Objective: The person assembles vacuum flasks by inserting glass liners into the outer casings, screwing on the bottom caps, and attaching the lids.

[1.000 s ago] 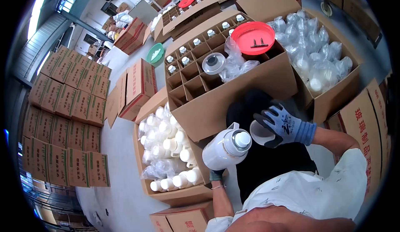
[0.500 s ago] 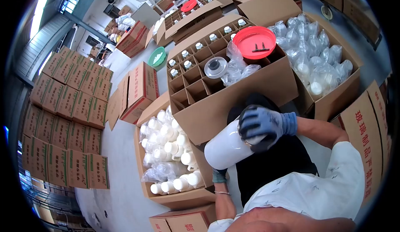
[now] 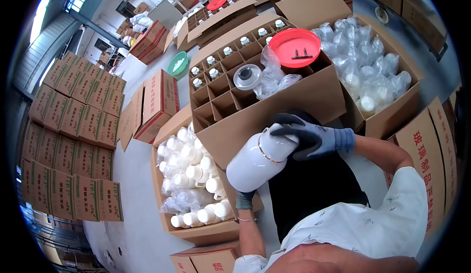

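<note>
A white flask (image 3: 255, 162) is leaning in front of me, its top pointing toward one o'clock. My gloved right hand (image 3: 314, 138) is reaching over that top, fingers bending and slightly spread; I cannot tell whether they are gripping. My left hand (image 3: 244, 200) is sitting at the flask's lower end, its fingers mostly hidden, their hold unclear. From the flask, a divided carton (image 3: 279, 104) is carrying a red tray (image 3: 289, 52) at twelve o'clock. White containers (image 3: 189, 172) are filling a carton at eight; stacked boxes (image 3: 73, 116) are rising from the grey floor (image 3: 135, 194) at nine.
</note>
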The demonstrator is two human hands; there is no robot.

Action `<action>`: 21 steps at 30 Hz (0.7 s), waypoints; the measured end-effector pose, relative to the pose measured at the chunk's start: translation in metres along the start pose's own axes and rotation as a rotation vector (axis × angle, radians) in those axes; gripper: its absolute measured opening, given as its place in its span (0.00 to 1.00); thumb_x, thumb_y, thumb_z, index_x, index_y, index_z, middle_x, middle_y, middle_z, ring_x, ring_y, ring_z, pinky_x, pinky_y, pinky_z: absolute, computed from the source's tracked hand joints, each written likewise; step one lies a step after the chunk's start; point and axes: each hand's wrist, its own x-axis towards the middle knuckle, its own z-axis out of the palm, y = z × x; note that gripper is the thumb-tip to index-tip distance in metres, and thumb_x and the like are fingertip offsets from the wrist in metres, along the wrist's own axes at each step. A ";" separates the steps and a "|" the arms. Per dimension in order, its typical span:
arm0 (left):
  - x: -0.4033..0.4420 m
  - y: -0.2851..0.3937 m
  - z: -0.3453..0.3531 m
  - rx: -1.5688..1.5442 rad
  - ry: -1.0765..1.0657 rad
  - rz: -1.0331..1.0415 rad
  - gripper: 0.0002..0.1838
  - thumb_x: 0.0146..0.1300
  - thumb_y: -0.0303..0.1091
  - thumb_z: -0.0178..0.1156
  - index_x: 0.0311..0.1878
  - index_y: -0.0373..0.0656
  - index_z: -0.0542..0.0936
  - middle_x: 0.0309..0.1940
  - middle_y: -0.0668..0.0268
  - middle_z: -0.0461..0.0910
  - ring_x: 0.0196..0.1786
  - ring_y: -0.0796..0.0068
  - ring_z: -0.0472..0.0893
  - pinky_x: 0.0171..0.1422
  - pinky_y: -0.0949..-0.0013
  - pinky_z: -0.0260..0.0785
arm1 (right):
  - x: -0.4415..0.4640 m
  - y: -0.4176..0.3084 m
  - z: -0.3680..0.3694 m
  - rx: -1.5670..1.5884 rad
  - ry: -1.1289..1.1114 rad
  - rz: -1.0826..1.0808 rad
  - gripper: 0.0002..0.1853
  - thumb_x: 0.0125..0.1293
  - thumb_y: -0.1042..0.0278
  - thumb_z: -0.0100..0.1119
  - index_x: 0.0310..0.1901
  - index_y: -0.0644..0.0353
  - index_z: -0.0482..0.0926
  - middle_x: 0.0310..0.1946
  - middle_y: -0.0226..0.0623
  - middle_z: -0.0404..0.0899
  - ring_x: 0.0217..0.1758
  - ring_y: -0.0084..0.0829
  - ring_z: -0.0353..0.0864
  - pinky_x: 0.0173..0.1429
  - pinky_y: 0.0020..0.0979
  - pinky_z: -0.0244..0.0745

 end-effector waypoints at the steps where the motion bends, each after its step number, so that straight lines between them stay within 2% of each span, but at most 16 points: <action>1: 0.000 0.001 -0.002 0.000 0.001 0.000 0.22 0.70 0.32 0.52 0.65 0.37 0.68 0.57 0.57 0.76 0.57 0.66 0.77 0.62 0.66 0.70 | -0.002 0.001 -0.001 -0.088 -0.001 0.076 0.36 0.59 0.58 0.69 0.67 0.53 0.66 0.68 0.46 0.60 0.73 0.46 0.57 0.75 0.45 0.53; 2: 0.000 0.001 -0.003 0.006 0.001 -0.005 0.22 0.70 0.32 0.51 0.65 0.37 0.68 0.57 0.57 0.76 0.57 0.66 0.77 0.62 0.66 0.70 | -0.007 0.001 0.000 -0.170 -0.004 0.157 0.34 0.58 0.58 0.70 0.65 0.53 0.69 0.67 0.47 0.60 0.72 0.46 0.60 0.74 0.46 0.57; 4: -0.001 0.002 -0.004 0.008 0.002 -0.007 0.22 0.70 0.32 0.51 0.65 0.37 0.68 0.57 0.57 0.77 0.57 0.66 0.77 0.61 0.66 0.70 | -0.009 0.014 -0.017 0.481 -0.154 0.992 0.31 0.61 0.50 0.66 0.61 0.58 0.72 0.62 0.47 0.67 0.66 0.42 0.68 0.67 0.45 0.67; 7: 0.000 0.006 -0.010 0.023 -0.006 -0.006 0.22 0.70 0.32 0.51 0.65 0.37 0.68 0.57 0.57 0.77 0.57 0.66 0.78 0.61 0.66 0.71 | -0.029 0.019 -0.015 0.473 -0.072 0.910 0.32 0.62 0.44 0.63 0.58 0.64 0.72 0.53 0.48 0.76 0.55 0.40 0.77 0.60 0.41 0.74; 8: 0.002 0.009 -0.012 0.035 -0.017 0.003 0.22 0.70 0.32 0.51 0.65 0.37 0.68 0.56 0.57 0.77 0.57 0.66 0.78 0.61 0.66 0.71 | -0.039 0.025 0.000 0.197 0.154 0.489 0.32 0.62 0.45 0.64 0.57 0.64 0.71 0.51 0.49 0.77 0.53 0.41 0.79 0.59 0.40 0.74; 11: 0.015 0.034 -0.036 0.154 -0.080 0.069 0.22 0.70 0.32 0.51 0.65 0.37 0.68 0.56 0.57 0.77 0.57 0.66 0.78 0.61 0.66 0.71 | -0.029 -0.004 0.007 -0.239 0.163 0.082 0.32 0.60 0.46 0.66 0.57 0.63 0.70 0.48 0.49 0.79 0.48 0.43 0.80 0.58 0.39 0.73; 14: 0.053 0.105 -0.043 0.526 -0.297 0.335 0.22 0.70 0.32 0.51 0.65 0.36 0.68 0.56 0.57 0.77 0.57 0.66 0.78 0.61 0.66 0.71 | -0.047 0.006 0.015 0.111 -0.214 0.661 0.36 0.59 0.46 0.66 0.62 0.61 0.67 0.50 0.51 0.76 0.54 0.44 0.77 0.61 0.39 0.71; 15: 0.063 0.138 -0.031 0.666 -0.378 0.451 0.22 0.70 0.32 0.51 0.65 0.36 0.68 0.56 0.57 0.77 0.56 0.66 0.78 0.61 0.66 0.71 | -0.056 0.021 0.022 0.001 -0.361 0.675 0.36 0.59 0.44 0.65 0.62 0.60 0.67 0.48 0.51 0.78 0.51 0.48 0.79 0.57 0.40 0.73; 16: 0.062 0.189 0.004 0.945 -0.436 0.459 0.23 0.66 0.33 0.53 0.64 0.38 0.70 0.56 0.55 0.78 0.57 0.61 0.78 0.61 0.65 0.70 | -0.040 0.013 0.016 -0.182 -0.560 0.746 0.32 0.59 0.42 0.64 0.58 0.57 0.73 0.43 0.49 0.81 0.47 0.49 0.81 0.53 0.41 0.75; 17: 0.057 0.226 0.051 0.991 -0.494 0.511 0.19 0.65 0.32 0.51 0.58 0.39 0.75 0.53 0.51 0.79 0.57 0.54 0.78 0.62 0.61 0.68 | -0.023 0.015 0.005 -0.251 -0.702 0.733 0.30 0.59 0.42 0.64 0.55 0.56 0.76 0.41 0.47 0.82 0.46 0.48 0.82 0.52 0.41 0.76; 18: 0.068 0.235 0.072 1.047 -0.616 0.616 0.16 0.64 0.35 0.53 0.53 0.43 0.79 0.47 0.50 0.81 0.51 0.51 0.80 0.57 0.57 0.70 | -0.007 0.022 -0.008 -0.324 -0.835 0.712 0.27 0.59 0.41 0.63 0.52 0.54 0.79 0.39 0.45 0.83 0.45 0.47 0.82 0.51 0.41 0.76; 19: 0.068 0.245 0.093 1.166 -0.604 0.573 0.16 0.63 0.40 0.55 0.50 0.47 0.81 0.42 0.52 0.83 0.43 0.50 0.82 0.50 0.53 0.73 | -0.001 0.031 -0.023 -0.306 -0.760 0.617 0.24 0.58 0.41 0.63 0.46 0.52 0.83 0.38 0.40 0.84 0.44 0.43 0.83 0.50 0.39 0.77; 20: 0.080 0.234 0.103 1.206 -0.632 0.668 0.15 0.62 0.42 0.55 0.49 0.49 0.82 0.37 0.54 0.84 0.39 0.52 0.83 0.45 0.53 0.75 | 0.008 0.051 -0.032 -0.407 -0.629 0.523 0.24 0.56 0.42 0.64 0.46 0.52 0.83 0.37 0.42 0.84 0.43 0.44 0.83 0.50 0.40 0.77; 21: 0.090 0.215 0.116 1.307 -0.668 0.779 0.14 0.62 0.36 0.55 0.50 0.49 0.81 0.35 0.56 0.84 0.36 0.58 0.84 0.40 0.61 0.75 | 0.026 0.058 -0.045 -0.629 -0.473 0.479 0.21 0.56 0.43 0.65 0.43 0.52 0.83 0.35 0.45 0.83 0.42 0.43 0.82 0.49 0.41 0.77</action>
